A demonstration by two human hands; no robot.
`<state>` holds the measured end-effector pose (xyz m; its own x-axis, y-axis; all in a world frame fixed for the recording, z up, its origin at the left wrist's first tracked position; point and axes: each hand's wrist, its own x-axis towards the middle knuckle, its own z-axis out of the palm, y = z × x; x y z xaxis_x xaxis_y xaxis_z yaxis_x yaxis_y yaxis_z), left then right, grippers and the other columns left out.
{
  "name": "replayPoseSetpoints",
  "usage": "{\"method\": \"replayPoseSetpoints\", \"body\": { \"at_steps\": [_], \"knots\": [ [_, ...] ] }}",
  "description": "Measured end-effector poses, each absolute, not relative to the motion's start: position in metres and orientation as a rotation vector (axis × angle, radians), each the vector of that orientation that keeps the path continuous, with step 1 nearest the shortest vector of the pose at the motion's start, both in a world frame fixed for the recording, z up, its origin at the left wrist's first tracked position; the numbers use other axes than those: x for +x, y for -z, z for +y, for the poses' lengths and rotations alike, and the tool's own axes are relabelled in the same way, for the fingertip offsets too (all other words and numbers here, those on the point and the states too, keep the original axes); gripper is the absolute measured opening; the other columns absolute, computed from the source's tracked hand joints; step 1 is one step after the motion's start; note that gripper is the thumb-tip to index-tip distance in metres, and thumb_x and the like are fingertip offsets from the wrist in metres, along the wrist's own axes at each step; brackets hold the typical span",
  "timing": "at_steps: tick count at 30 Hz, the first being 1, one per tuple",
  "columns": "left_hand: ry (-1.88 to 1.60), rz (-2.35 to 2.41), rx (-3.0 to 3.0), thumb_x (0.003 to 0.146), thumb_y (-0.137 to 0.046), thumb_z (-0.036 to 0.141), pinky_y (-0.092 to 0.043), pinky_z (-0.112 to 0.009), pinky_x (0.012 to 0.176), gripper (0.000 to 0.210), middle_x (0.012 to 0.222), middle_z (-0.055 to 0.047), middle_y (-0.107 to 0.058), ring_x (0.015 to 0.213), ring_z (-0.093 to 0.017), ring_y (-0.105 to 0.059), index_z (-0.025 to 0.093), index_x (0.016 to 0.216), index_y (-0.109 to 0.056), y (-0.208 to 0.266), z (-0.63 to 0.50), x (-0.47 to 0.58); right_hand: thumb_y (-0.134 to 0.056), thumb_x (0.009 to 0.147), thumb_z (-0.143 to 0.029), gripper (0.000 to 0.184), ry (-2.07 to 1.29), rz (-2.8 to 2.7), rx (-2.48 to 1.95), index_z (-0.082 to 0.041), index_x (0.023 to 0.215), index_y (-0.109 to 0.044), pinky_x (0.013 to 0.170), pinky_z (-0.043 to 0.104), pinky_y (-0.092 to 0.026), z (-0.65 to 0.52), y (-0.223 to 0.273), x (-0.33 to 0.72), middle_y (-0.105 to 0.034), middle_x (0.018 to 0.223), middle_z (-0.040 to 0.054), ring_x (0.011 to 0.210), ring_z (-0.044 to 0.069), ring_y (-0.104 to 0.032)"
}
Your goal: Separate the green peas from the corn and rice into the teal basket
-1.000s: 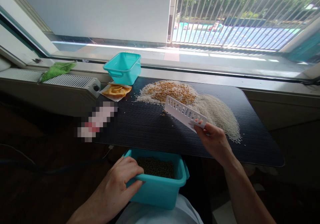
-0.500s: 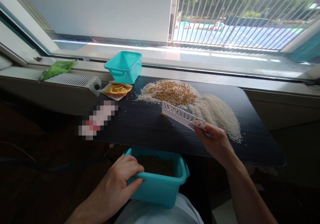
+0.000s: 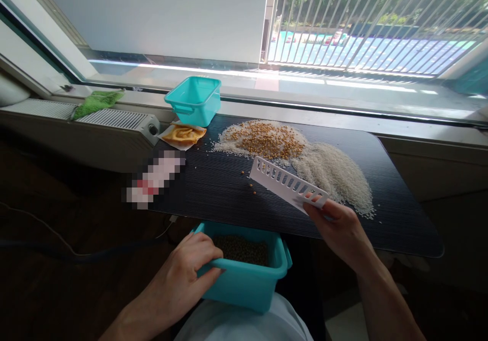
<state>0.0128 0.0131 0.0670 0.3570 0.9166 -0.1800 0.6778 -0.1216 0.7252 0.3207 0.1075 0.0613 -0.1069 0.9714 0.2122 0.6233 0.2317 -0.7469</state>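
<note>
My left hand [image 3: 194, 262] grips the near left rim of a teal plastic bin [image 3: 240, 287], thumb outside and fingers over the edge. Small dark greenish-brown grains [image 3: 242, 249] lie inside the bin, which sits on my lap below the table edge. In my right hand [image 3: 341, 226] is a white slotted plastic strip [image 3: 284, 186], pinched at its right end and slanted over the table. Behind it spreads a pile of white rice [image 3: 335, 178], mixed at its left with yellow kernels [image 3: 270, 140]. A few loose kernels [image 3: 250, 185] lie left of the strip.
A second teal bin [image 3: 196, 102] stands at the table's back left corner. Before it lies a folded orange-yellow cloth [image 3: 185, 135] on white paper. A blurred-out pinkish item [image 3: 156, 178] lies at the left edge. A green cloth [image 3: 98, 103] rests on the radiator [image 3: 114, 120].
The white strip has come slightly toward me and to the right, and its face is tilted more into view. Loose kernels now show to its left. My left hand keeps its grip.
</note>
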Motion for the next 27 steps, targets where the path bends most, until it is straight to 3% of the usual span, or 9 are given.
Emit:
{"method": "replayPoseSetpoints", "body": {
  "at_steps": [5, 15, 27],
  "knots": [
    [-0.403, 1.408, 1.865, 0.089, -0.052, 0.015, -0.048, -0.035, 0.086, 0.016, 0.091, -0.005, -0.066, 0.092, -0.021, -0.058, 0.019, 0.086, -0.067, -0.068, 0.013, 0.012, -0.061, 0.086, -0.036, 0.025, -0.694, -1.857, -1.385, -0.020, 0.095, -0.078, 0.079, 0.034, -0.060, 0.095, -0.064, 0.322, -0.080, 0.092, 0.0058, 0.085, 0.026, -0.075],
    [-0.404, 1.439, 1.851, 0.086, -0.054, 0.012, -0.049, -0.034, 0.084, 0.015, 0.090, -0.004, -0.066, 0.091, -0.021, -0.059, 0.019, 0.084, -0.067, -0.068, 0.014, 0.013, -0.050, 0.094, -0.031, 0.029, -0.459, -2.066, -1.390, -0.019, 0.091, -0.077, 0.061, 0.024, -0.050, 0.140, -0.079, 0.283, -0.076, 0.078, 0.0027, 0.069, 0.018, -0.070],
    [-0.434, 1.429, 1.897, 0.088, -0.052, 0.015, -0.049, -0.037, 0.084, 0.016, 0.089, -0.005, -0.066, 0.092, -0.022, -0.059, 0.019, 0.085, -0.067, -0.066, 0.012, 0.006, -0.056, 0.091, -0.028, 0.023, -0.768, -1.995, -1.313, -0.019, 0.099, -0.076, 0.073, 0.027, -0.055, 0.105, -0.060, 0.314, -0.078, 0.094, 0.0037, 0.082, 0.021, -0.072]
  ]
}}
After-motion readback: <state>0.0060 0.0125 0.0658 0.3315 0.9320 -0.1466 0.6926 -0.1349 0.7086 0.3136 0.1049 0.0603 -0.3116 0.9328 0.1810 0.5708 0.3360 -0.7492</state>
